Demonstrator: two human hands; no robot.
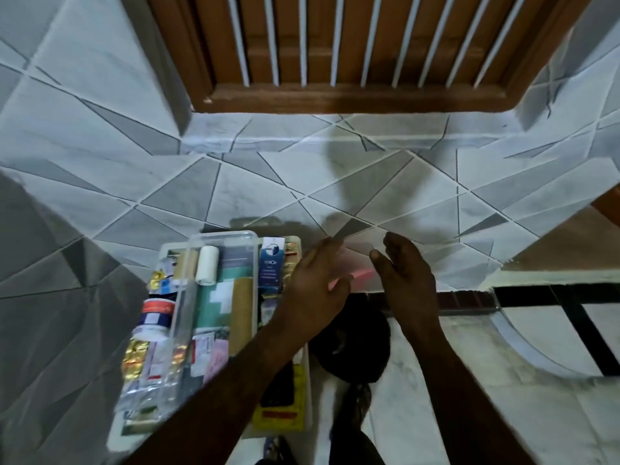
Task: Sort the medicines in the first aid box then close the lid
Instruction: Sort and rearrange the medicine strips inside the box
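Note:
The first aid box (167,250), white-rimmed and open, sits low and left on a tiled ledge. It holds a white tape roll (208,265), a blue carton (271,265), a jar with an orange and blue label (156,317), gold foil strips (134,360), a yellow pack (281,419) and a green pack with a white cross (221,297). A clear inner tray (224,237) lies over them. To the right of the box, the clear lid (360,260) with a pink clasp (357,275) is gripped between my left hand (315,286) and my right hand (407,280). My left forearm crosses the box.
Grey and white tiles (235,182) cover the wall behind. A brown wooden window frame (335,99) with white bars is above. A black rounded object (352,344) sits below my hands, over a pale marble floor (503,397) with black stripes.

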